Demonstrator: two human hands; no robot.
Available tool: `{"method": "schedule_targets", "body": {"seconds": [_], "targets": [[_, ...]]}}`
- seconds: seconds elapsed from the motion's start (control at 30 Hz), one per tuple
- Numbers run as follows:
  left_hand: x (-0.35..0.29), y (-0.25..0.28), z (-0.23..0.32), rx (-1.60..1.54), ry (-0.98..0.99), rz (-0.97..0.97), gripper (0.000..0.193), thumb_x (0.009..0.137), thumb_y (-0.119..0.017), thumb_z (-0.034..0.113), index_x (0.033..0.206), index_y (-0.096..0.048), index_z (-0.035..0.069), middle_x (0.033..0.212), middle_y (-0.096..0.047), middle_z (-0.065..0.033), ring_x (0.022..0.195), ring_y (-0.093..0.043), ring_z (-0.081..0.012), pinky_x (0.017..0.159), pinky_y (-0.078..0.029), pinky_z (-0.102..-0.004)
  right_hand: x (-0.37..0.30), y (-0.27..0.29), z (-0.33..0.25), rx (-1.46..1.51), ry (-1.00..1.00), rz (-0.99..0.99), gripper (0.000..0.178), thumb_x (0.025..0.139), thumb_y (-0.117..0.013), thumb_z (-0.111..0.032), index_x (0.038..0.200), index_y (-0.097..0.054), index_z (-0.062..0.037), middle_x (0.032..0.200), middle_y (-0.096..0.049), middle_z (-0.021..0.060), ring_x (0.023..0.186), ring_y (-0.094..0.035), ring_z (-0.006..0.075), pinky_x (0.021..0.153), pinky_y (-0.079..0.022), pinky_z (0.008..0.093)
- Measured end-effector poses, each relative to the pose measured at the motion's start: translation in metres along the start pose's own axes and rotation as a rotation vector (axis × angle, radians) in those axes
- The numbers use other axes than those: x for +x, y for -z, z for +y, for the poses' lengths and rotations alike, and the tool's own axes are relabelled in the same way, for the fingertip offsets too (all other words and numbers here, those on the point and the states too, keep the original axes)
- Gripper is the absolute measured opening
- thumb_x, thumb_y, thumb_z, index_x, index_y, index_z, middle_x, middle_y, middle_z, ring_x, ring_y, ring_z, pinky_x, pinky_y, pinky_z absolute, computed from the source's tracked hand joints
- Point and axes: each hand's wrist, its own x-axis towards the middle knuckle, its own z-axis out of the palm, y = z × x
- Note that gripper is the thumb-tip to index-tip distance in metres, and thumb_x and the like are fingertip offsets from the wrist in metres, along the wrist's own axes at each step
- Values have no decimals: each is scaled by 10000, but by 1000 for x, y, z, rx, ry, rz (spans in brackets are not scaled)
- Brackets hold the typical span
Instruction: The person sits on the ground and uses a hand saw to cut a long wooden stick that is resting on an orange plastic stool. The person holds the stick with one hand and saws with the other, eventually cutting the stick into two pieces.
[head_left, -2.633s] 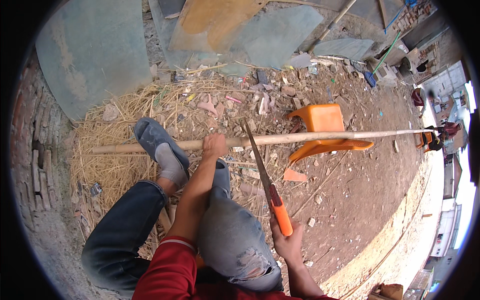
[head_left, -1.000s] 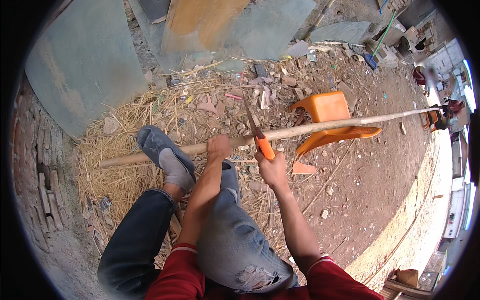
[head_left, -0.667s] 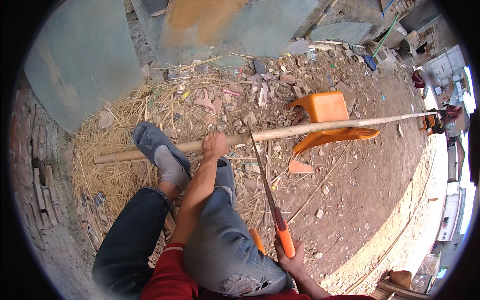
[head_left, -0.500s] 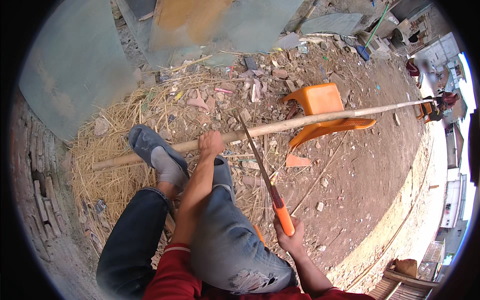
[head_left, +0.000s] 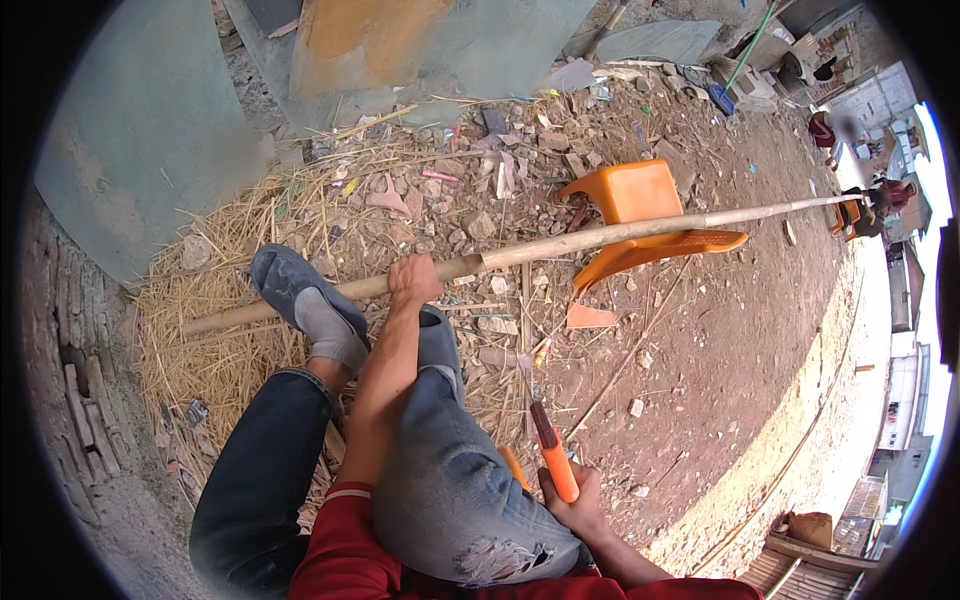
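Observation:
My left hand (head_left: 414,279) is wrapped round a long pale pole (head_left: 580,238), apparently bamboo, that runs from the straw at left to the far right. A foot in a dark slipper (head_left: 290,285) rests across the pole left of that hand. Just right of the hand, a dark line shows on the pole where its tone changes. My right hand (head_left: 577,500), lower right, grips the orange handle of a hand saw (head_left: 556,465). The saw's thin blade shows almost edge-on and is hard to make out; it points up towards the pole.
An orange plastic chair (head_left: 642,190) lies tipped over, with the pole across it. Straw (head_left: 240,375), stones and scraps cover the ground. Large grey sheets (head_left: 140,150) lean at upper left beside a rough brick wall (head_left: 85,400). People (head_left: 885,197) sit far right.
My right hand has drawn the saw back and down, turning the blade nearly edge-on. Its blade no longer crosses the pole in view. The left hand keeps its grip on the pole.

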Motion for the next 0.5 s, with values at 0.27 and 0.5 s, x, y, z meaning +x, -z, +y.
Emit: {"method": "schedule_targets", "body": {"seconds": [0.27,0.5], "targets": [[4,-9,12,-28,-14,8,303,775,-799,208,1051,-818,83,1123,-777,-175,1084,-743,-295,951,-576,-390,210,-56,-12,97,163,131,244,862,-653,-152,744,-598,54,582,-570,137,550,-564,207,565,-464,402],[4,0,12,-48,-65,-32,289,755,-790,192,1018,-821,75,1087,-779,-178,1062,-748,-306,936,-583,-394,234,-46,-9,210,132,133,232,879,-653,-135,764,-621,64,604,-585,131,581,-582,163,574,-467,367]]}}
